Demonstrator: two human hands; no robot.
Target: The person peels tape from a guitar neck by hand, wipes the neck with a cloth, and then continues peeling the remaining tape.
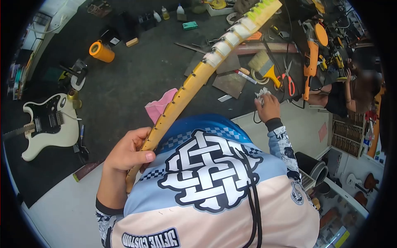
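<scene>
My left hand (133, 149) is closed round the lower end of a long yellowish guitar neck (182, 91), which slants up to the right across the view. White and green tape strips (233, 39) cover its upper part, and small dark marks run along its edge. At the bench's near edge on the right, my right hand (268, 108) has its fingers bent round a crumpled whitish wad (262, 93). A pink cloth (160, 106) lies behind the neck.
A white guitar body (51, 126) lies at the left, below an orange cylinder (101, 51). Right of the neck are a wide brush (264, 68), red scissors (288, 78) and an orange power tool (311, 58). Another person (345, 89) sits at the far right.
</scene>
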